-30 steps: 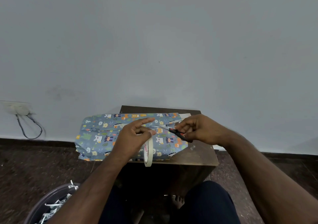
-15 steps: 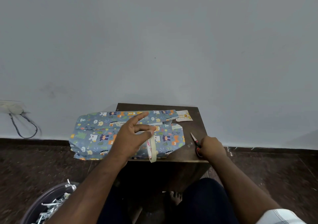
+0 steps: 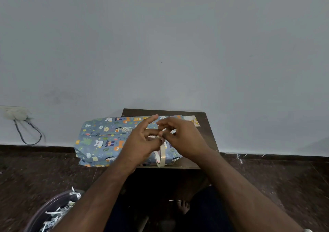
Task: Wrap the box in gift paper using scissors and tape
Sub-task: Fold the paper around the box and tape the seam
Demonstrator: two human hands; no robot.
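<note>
Head view: hands (image 3: 161,139) hold round tape roll (image 3: 161,154).

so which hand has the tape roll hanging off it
The left hand: the tape roll hangs below its fingers, while the right hand only reaches in at the top.

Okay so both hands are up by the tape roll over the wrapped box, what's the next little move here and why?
Probably press the tape piece down across the paper seam. The left hand carries the tape roll, the right hand pinches at it above the wrapped box, and the overlap looks unsealed; the strip itself is too blurred to confirm.
</note>
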